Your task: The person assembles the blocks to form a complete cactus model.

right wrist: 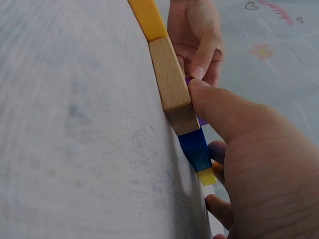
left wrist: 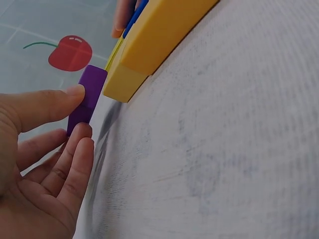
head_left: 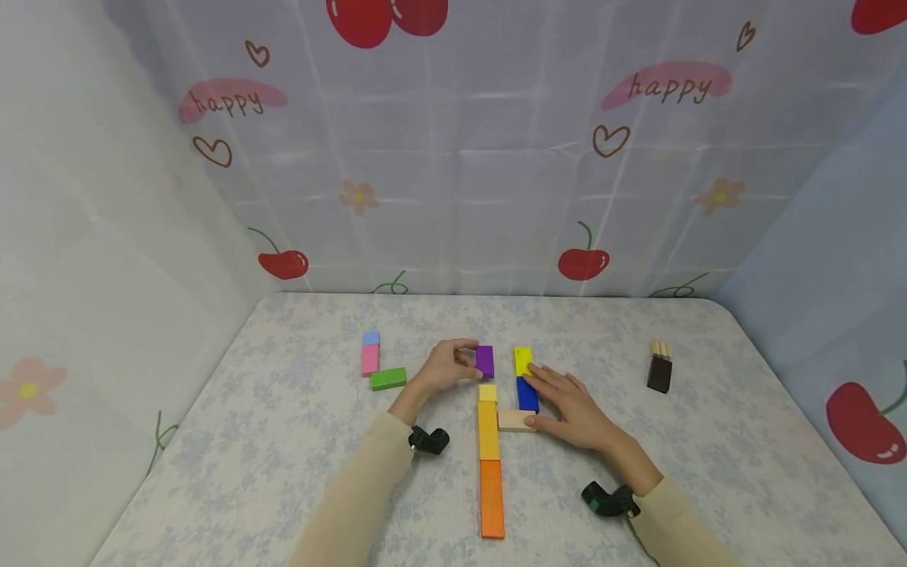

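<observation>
My left hand pinches a purple block between thumb and fingers, just beyond a column of blocks. That column has a pale yellow block at its far end, a longer golden-yellow block and an orange block nearest me. A plain wooden block branches rightward from the golden one. Beyond it lie a blue block and a bright yellow block, end to end. My right hand spreads over these, thumb touching the wooden block and fairly straight fingers by the blue and yellow ones.
Left of my left hand, a green block, a pink block and a light blue block lie grouped. At the far right sits a dark brown block with several pale sticks beside it. A printed curtain hangs behind the table.
</observation>
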Demonstrator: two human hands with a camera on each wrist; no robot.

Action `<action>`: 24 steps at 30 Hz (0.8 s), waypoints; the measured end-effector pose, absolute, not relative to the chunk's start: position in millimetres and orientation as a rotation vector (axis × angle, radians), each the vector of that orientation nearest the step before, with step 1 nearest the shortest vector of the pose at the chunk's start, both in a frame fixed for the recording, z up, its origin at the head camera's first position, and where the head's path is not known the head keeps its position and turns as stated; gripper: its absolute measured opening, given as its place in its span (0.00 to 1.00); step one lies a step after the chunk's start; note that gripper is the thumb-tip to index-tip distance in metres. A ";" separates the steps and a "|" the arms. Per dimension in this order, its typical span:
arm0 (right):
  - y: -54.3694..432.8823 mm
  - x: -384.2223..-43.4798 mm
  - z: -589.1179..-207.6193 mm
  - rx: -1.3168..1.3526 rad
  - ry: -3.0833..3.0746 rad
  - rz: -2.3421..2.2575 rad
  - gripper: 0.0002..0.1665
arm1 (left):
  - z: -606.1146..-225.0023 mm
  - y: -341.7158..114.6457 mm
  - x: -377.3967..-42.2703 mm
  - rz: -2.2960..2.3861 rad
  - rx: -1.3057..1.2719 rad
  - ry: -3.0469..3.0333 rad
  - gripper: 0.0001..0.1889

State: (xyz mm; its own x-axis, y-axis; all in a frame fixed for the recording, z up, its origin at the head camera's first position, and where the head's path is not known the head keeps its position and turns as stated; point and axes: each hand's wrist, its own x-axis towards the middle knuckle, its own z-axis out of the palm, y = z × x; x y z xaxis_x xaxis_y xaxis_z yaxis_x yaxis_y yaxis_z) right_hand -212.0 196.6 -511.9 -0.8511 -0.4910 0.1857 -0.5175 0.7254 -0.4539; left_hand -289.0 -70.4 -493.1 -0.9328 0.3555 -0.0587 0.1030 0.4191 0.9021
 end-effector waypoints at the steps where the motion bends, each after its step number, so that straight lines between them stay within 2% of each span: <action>1: 196.6 -211.9 -512.2 0.839 -2.870 0.774 0.43 | -493.5 -70.6 -288.7 1.525 0.406 2.433 0.31; 24: 195.7 -211.7 -511.0 0.824 -2.893 0.768 0.44 | -500.1 -71.4 -284.8 1.526 0.407 2.388 0.30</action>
State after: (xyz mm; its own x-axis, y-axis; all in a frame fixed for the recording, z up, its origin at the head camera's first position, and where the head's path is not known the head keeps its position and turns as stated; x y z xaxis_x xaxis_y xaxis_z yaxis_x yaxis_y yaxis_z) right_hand -211.7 195.7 -511.0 -0.8584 -0.4853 0.1661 -0.5038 0.7368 -0.4510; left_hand -284.8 -71.4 -500.1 -0.9219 0.3789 -0.0808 0.0860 0.4035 0.9109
